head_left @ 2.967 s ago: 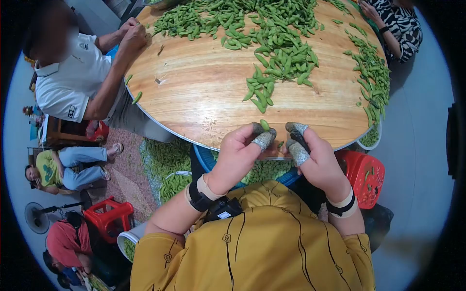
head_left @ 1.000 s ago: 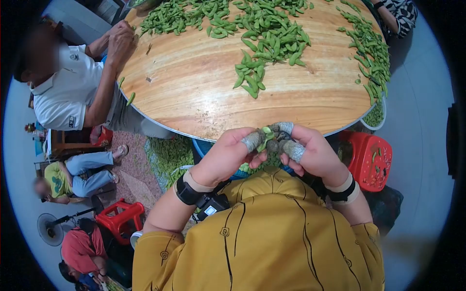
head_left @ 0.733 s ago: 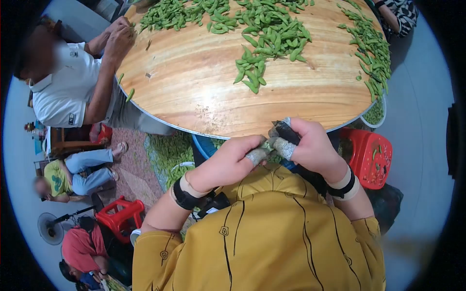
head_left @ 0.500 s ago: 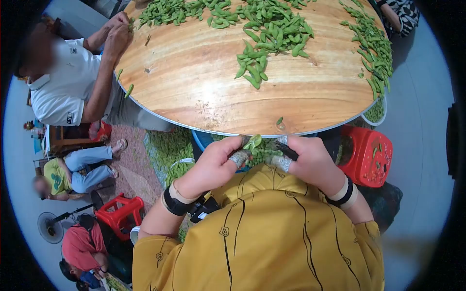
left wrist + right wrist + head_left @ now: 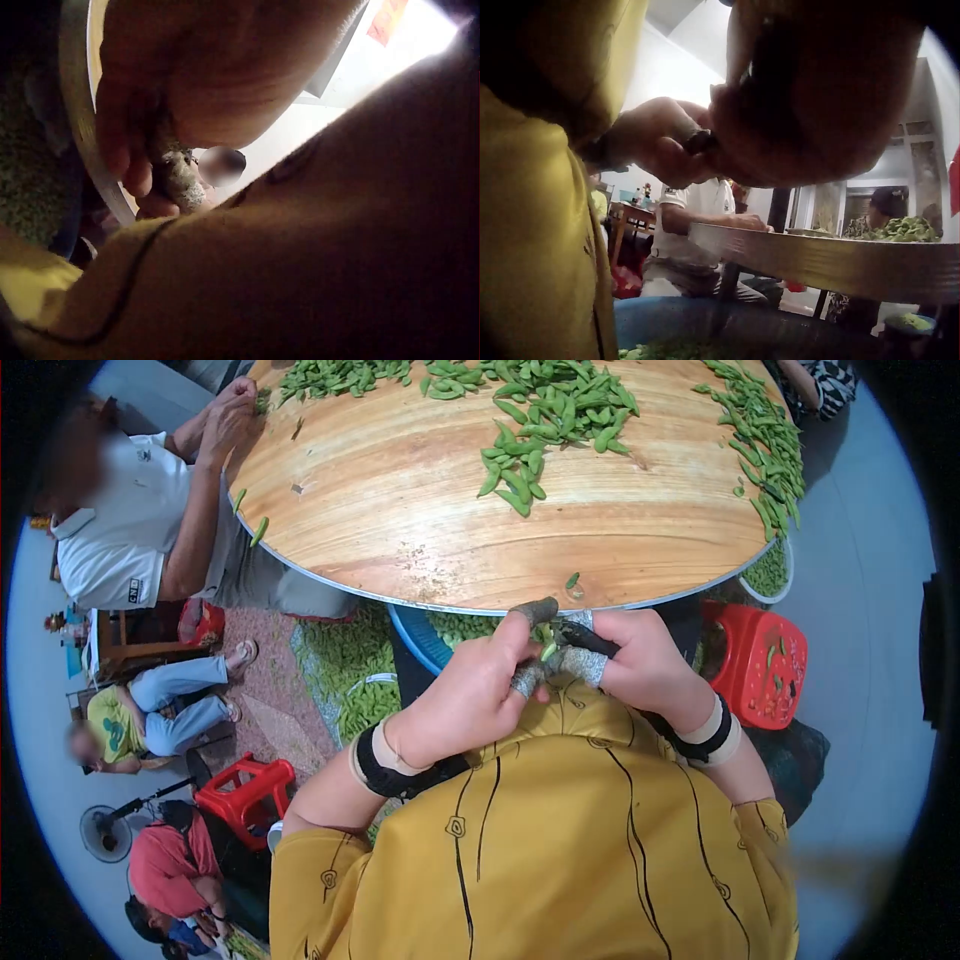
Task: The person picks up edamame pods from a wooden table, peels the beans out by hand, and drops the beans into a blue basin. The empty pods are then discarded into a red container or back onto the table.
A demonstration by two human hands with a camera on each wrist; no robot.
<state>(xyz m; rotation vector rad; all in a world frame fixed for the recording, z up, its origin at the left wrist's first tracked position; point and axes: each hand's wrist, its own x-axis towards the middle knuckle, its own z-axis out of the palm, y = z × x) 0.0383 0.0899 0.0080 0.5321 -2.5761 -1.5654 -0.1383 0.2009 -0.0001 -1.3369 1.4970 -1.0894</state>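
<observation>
My left hand [image 5: 470, 685] and right hand [image 5: 650, 660] meet just off the near table edge. Between their fingertips is a green edamame pod [image 5: 548, 649], pinched from both sides and partly hidden. Grey tape wraps the thumbs and fingertips of both hands, and a long black piece [image 5: 586, 638] lies along the right fingers. In the left wrist view the left hand [image 5: 217, 67] is dark and close, the pod out of sight. The right wrist view has the right hand [image 5: 817, 112] near the left hand [image 5: 660, 142]. Below stands a blue basin [image 5: 418, 640] of shelled beans.
Edamame pods [image 5: 570, 410] lie heaped on the round wooden table [image 5: 400, 540], with more along its right edge. One small green piece [image 5: 572, 580] lies near the front. A red stool [image 5: 765, 670] and white bucket [image 5: 785, 585] stand right. A person in white [image 5: 130, 510] sits left.
The hands came together over the basin, parted with an opened pod in the left fingers, and now meet again. A small green piece has appeared on the table's front.
</observation>
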